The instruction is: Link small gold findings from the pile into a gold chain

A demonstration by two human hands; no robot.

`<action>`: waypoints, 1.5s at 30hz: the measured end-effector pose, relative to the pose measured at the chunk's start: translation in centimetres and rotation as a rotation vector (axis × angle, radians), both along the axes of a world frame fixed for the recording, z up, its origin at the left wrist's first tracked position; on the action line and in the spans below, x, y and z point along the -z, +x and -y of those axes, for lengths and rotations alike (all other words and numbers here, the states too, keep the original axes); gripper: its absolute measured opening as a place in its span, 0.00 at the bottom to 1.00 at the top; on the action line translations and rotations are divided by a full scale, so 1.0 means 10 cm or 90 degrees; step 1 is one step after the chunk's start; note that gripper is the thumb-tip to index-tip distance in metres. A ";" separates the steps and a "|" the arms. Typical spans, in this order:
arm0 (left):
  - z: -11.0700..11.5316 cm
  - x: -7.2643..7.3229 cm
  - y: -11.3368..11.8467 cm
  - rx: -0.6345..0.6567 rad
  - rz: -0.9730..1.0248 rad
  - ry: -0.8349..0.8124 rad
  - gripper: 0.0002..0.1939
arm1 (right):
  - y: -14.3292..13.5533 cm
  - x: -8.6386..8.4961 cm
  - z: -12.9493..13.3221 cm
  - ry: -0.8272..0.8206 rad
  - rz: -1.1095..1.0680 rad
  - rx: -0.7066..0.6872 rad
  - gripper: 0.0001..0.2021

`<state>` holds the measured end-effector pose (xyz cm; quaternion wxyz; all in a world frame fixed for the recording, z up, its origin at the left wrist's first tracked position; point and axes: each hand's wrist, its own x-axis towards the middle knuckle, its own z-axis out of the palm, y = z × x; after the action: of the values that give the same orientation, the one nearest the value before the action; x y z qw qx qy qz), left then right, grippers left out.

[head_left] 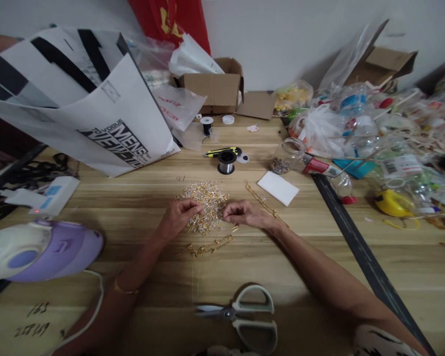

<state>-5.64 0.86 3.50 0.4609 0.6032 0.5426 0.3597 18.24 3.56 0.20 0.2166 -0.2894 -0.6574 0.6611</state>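
A heap of small gold and clear bead pieces point(204, 198) lies in the middle of the wooden table. At its left edge is my left hand point(181, 215), with thumb and fingertips pinched together over the beads. My right hand point(244, 213) is at the heap's right side, its fingers also curled in a pinch. Whatever the fingertips hold is too small to make out. Just below the heap lies a gold beaded chain point(207, 246). A second gold chain point(261, 198) runs along the table behind my right hand and partly under the wrist.
Scissors point(233, 312) lie near the front. Behind the heap are a wire spool point(226, 162), a yellow utility knife point(222, 152) and a jar of beads point(287, 155). A white paper bag point(107, 123) and a purple-white appliance point(59, 249) stand left. Plastic bottles point(359, 128) crowd the right.
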 end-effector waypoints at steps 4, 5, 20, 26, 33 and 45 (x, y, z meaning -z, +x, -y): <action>0.01 0.04 -0.01 0.008 -0.026 0.012 0.11 | 0.00 0.00 0.00 -0.002 0.005 0.004 0.12; 0.01 0.05 -0.02 0.009 -0.041 0.016 0.11 | 0.00 0.00 0.00 -0.002 0.004 0.004 0.13; 0.01 0.10 -0.04 -0.012 -0.058 0.014 0.10 | 0.00 0.00 0.00 0.003 0.005 -0.001 0.13; 0.00 0.10 -0.05 0.016 -0.053 0.020 0.10 | 0.00 0.01 0.00 0.005 0.010 0.001 0.13; -0.01 0.11 -0.05 0.037 -0.057 0.026 0.10 | 0.00 -0.01 0.00 0.005 0.009 -0.002 0.13; 0.00 0.05 -0.04 0.032 -0.056 0.019 0.10 | 0.00 -0.02 0.00 0.001 0.006 0.001 0.13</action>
<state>-6.00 0.82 3.02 0.4362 0.6388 0.5415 0.3294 18.24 3.52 0.38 0.2143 -0.2932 -0.6585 0.6591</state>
